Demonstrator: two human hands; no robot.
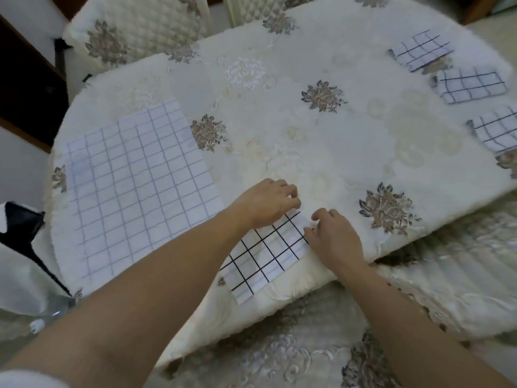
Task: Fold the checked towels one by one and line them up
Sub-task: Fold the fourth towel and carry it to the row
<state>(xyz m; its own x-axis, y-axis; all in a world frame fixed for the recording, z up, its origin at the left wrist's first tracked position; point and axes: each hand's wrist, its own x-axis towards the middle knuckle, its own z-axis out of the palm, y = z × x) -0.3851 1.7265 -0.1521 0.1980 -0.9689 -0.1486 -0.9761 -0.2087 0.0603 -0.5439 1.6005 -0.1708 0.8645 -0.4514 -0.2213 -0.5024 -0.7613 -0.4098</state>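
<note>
**Both hands on a folded towel at the near table edge**

On my feed the table (279,88), under a cream flowered cloth, fills most of the view. The folded towel (265,256), white with black checks, lies at 6 o'clock, close to the near rim, its long side running from 7 toward 1 o'clock.

Both bare hands are at its far end, close together but not touching. The left hand (268,203) sits over the far corner at about 12 o'clock of the towel. Its fingers are curled down and hide the cloth beneath, so I cannot tell whether it pinches the towel or only presses on it. The right hand (333,239) is at the towel's 2 o'clock corner, with the thumb lying on the checked cloth and the fingers curled in above it, pinching that corner.

At 9 o'clock the open towel (134,186) lies spread flat, with paler grid lines, well apart from the folded one.

Along the rim from 1 to 3 o'clock lie three more folded pieces in a row, none touching: the far towel (419,49), the middle towel (470,85) and the near towel (498,130), which the frame edge partly cuts off.

A quilted chair (131,32) stands beyond the table at 11 o'clock.
</note>
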